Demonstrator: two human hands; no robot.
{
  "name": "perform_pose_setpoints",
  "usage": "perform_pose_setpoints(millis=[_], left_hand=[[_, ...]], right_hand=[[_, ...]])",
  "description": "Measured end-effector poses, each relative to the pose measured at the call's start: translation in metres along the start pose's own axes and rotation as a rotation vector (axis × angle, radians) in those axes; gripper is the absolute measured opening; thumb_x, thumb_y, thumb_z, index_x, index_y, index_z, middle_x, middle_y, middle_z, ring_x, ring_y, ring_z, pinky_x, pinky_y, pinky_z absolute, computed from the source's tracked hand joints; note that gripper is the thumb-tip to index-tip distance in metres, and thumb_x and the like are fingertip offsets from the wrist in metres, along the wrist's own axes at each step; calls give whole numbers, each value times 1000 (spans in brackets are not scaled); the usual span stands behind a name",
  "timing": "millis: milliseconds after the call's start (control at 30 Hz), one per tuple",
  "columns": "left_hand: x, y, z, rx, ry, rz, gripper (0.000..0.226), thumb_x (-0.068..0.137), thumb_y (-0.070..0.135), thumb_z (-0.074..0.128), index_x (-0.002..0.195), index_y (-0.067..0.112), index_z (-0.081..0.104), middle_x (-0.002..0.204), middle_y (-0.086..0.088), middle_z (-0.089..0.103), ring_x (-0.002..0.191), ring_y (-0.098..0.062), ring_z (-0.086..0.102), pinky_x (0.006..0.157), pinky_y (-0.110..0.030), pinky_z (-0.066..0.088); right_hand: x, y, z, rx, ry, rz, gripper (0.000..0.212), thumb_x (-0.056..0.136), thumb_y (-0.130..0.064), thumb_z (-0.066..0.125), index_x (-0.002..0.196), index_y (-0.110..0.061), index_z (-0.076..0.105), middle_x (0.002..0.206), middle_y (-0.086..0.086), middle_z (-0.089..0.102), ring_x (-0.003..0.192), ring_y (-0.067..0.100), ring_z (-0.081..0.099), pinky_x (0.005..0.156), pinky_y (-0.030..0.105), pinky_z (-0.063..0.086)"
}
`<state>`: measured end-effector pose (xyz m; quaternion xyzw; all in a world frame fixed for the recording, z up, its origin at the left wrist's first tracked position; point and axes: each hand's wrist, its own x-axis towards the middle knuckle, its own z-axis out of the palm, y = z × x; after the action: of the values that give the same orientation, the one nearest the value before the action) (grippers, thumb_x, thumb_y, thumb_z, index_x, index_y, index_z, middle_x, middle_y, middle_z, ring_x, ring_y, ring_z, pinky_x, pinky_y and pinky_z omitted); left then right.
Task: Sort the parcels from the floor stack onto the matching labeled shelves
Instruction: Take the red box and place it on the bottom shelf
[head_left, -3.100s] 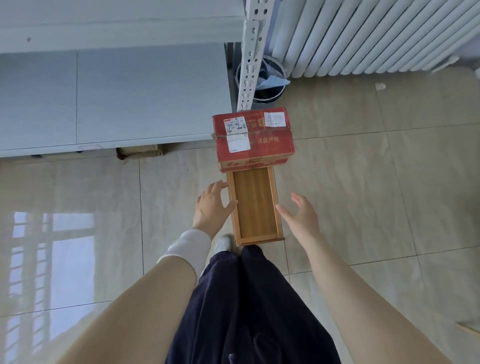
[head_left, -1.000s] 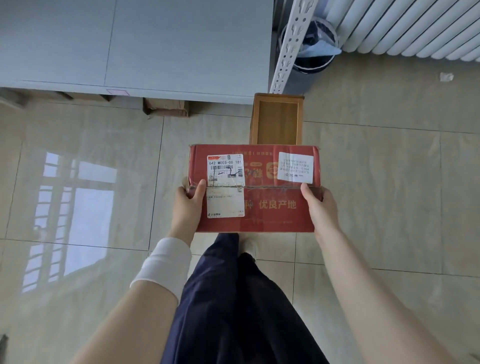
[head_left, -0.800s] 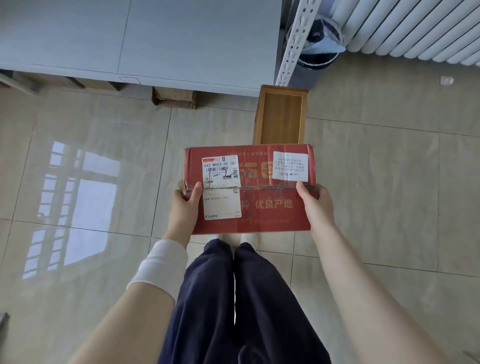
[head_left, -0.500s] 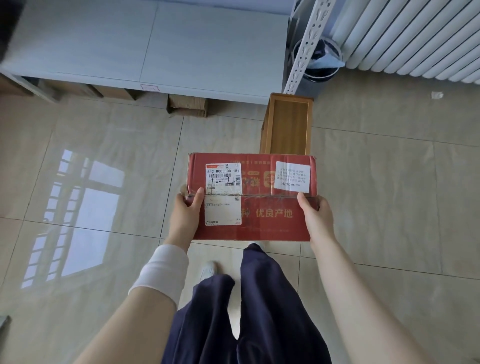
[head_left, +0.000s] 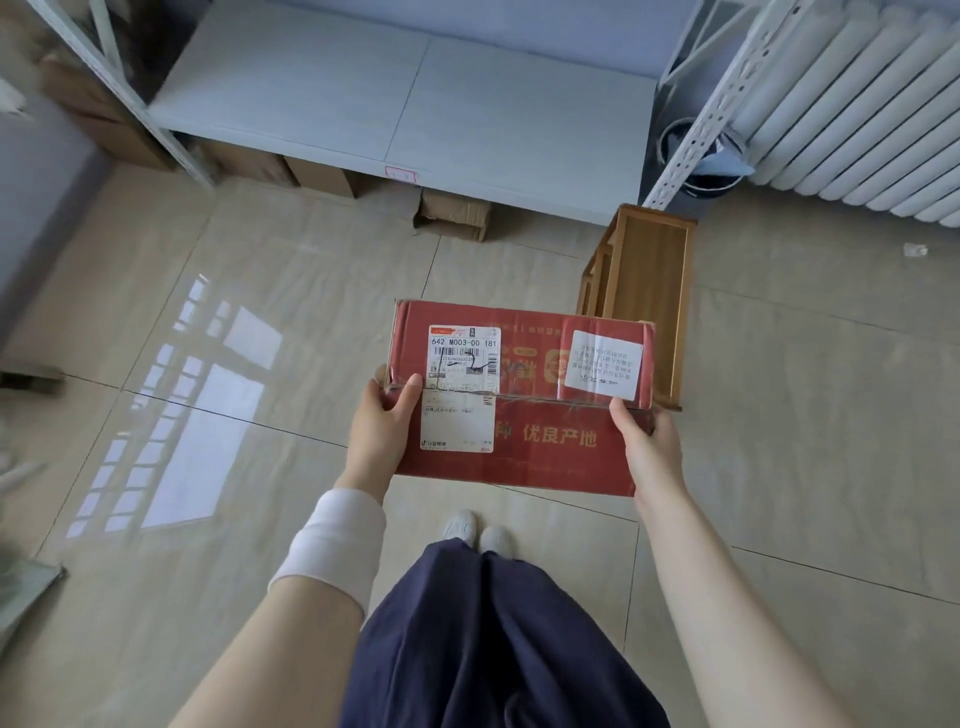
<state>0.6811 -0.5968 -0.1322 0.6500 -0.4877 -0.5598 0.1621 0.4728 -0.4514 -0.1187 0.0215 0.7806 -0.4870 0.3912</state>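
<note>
Glossy beige floor tiles (head_left: 805, 441) lie underfoot, with a window reflection (head_left: 208, 415) at 9 o'clock. Above them the red parcel (head_left: 540, 447) is held in both hands: the left hand (head_left: 382, 431) clasps its 9 o'clock end, the right hand (head_left: 647, 447) its 3 o'clock end. Its shipping label (head_left: 462, 364) reads "642 M003-00 181"; the white sticker (head_left: 603, 365) is too small to read. At 1 o'clock the parcel partly hides a wooden stool (head_left: 649, 291). At 12 o'clock the grey shelf (head_left: 415, 104) bears an illegible edge tag (head_left: 400, 175).
</note>
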Motion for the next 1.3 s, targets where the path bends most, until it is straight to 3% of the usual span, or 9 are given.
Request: perform_pose_setpoints(millis=[233, 367, 567, 700, 833, 1100, 1200, 1300], left_hand=[[-12, 5, -16, -71, 103, 97, 18, 91, 40, 54, 100, 24, 55, 86, 11, 62, 90, -18, 64, 83, -39, 52], [-16, -6, -29, -64, 108, 107, 9, 92, 41, 51, 97, 34, 53, 90, 13, 64, 92, -18, 65, 88, -47, 52], [-11, 9, -67, -113, 108, 86, 20, 92, 41, 52, 102, 22, 53, 99, 3, 64, 100, -22, 62, 92, -49, 50], [5, 33, -111, -170, 108, 191, 16, 94, 33, 52, 106, 24, 53, 104, 2, 65, 99, -19, 63, 90, -43, 52], [31, 64, -157, -215, 106, 290, 15, 94, 28, 53, 109, 24, 53, 99, 7, 63, 97, -16, 61, 85, -35, 51], [88, 145, -190, -230, 130, 471, 31, 94, 23, 53, 124, 14, 51, 102, 7, 58, 94, -9, 56, 77, -19, 43], [113, 183, -187, -238, 101, 519, 21, 94, 22, 53, 115, 23, 51, 95, 16, 57, 90, -5, 57, 75, -18, 45], [134, 222, -181, -250, 92, 574, 23, 94, 23, 53, 117, 22, 51, 98, 16, 58, 98, -11, 58, 85, -28, 48]], right_hand=[[-2, -15, 14, 0, -66, -145, 48, 89, -34, 62, 131, -19, 47, 119, -5, 58, 104, 11, 56, 76, 22, 45], [-15, -5, 19, -14, -75, -162, 46, 88, -33, 63, 129, -18, 48, 115, -5, 58, 103, 11, 57, 77, 22, 45], [-35, -31, 48, -27, -96, -236, 47, 87, -31, 65, 127, -15, 46, 111, -5, 59, 100, 12, 59, 76, 24, 47], [-49, -63, 90, 2, -146, -303, 45, 88, -28, 64, 126, -15, 44, 110, -4, 59, 95, 8, 59, 70, 21, 48], [-60, -92, 137, -24, -134, -373, 50, 86, -33, 65, 129, -17, 45, 120, 0, 59, 109, 16, 58, 91, 37, 50], [-52, -166, 189, 12, -99, -511, 40, 85, -26, 67, 120, -18, 49, 113, -5, 60, 108, 13, 57, 97, 37, 47], [-33, -199, 197, -18, -58, -573, 42, 83, -31, 68, 120, -18, 52, 109, -9, 63, 104, 10, 60, 94, 38, 50], [-11, -238, 204, -10, -44, -622, 43, 82, -36, 69, 119, -21, 54, 106, -12, 65, 101, 8, 62, 92, 40, 52]])
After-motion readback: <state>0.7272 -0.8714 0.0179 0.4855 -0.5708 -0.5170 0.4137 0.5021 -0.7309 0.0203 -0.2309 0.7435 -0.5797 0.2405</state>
